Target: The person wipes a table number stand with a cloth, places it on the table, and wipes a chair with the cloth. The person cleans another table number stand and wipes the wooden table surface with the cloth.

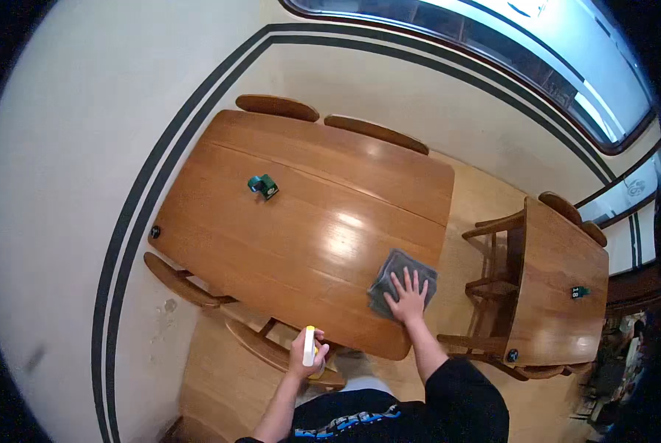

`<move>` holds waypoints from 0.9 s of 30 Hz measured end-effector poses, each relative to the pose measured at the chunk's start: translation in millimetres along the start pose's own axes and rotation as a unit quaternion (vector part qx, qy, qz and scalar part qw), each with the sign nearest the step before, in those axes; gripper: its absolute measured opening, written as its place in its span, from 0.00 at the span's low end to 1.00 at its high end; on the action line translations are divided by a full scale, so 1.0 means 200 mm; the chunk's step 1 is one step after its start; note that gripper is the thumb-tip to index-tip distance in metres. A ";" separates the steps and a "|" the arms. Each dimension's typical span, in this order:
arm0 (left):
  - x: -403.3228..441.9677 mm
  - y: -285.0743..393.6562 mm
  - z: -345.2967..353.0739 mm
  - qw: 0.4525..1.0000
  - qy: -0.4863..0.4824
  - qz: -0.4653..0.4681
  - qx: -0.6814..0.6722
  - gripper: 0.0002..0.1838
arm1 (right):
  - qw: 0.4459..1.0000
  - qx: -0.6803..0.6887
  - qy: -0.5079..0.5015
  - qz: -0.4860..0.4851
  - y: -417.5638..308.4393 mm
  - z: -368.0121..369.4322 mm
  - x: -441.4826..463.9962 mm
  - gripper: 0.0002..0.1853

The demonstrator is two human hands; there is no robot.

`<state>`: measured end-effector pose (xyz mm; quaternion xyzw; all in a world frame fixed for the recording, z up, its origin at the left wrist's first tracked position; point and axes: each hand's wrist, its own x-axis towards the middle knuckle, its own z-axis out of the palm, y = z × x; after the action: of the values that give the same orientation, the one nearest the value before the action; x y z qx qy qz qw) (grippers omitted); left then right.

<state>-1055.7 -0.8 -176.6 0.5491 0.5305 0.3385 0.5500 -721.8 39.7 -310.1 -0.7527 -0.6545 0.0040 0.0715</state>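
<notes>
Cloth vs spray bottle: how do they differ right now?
Color: the cloth is gray; the spray bottle shows white and yellow.
Pose: the cloth lies spread on the table; the spray bottle is gripped at the table's near edge.
Contact: the cloth sits under the open right hand; the spray bottle is in the closed left hand.
Shared: each is touched by one hand.

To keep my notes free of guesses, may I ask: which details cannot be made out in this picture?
All in the head view:
Spray bottle: body mostly hidden by the left hand.
Grey cloth: part hidden under the right hand.
Green table sign: markings too small to read.
Window: upper part cut off by the top edge.
</notes>
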 end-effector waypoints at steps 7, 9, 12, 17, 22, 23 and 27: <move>-0.08 0.04 -0.15 0.997 0.055 0.038 -0.024 0.18 | 0.982 -0.026 0.030 0.184 -0.24 0.15 0.16 0.37; -0.06 0.03 -0.24 0.994 0.057 0.093 0.002 0.18 | 0.987 -0.013 -0.005 0.161 -0.40 0.10 -0.06 0.37; -0.10 0.06 -0.41 0.995 0.023 0.101 -0.009 0.19 | 0.991 -0.013 -0.015 0.134 -0.59 0.07 -0.42 0.35; -0.08 0.04 -0.74 0.992 -0.019 0.114 -0.057 0.20 | 0.973 0.000 -0.079 0.218 -0.70 0.04 -0.62 0.33; -0.12 0.06 -0.94 0.993 0.018 0.112 -0.031 0.19 | 0.953 0.102 -0.150 0.243 -0.56 -0.01 -0.63 0.34; -0.13 0.06 -0.96 0.994 0.038 0.103 -0.027 0.19 | 0.953 0.102 -0.152 0.241 -0.53 -0.02 -0.67 0.34; -0.14 0.06 -1.02 0.991 0.098 0.090 -0.012 0.19 | 0.916 0.035 -0.134 0.377 -0.57 -0.01 -0.62 0.36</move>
<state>-1253.8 24.9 -124.5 0.5526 0.5260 0.4448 0.4692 -850.8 -68.2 -306.0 -0.9330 -0.3252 0.1541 0.0028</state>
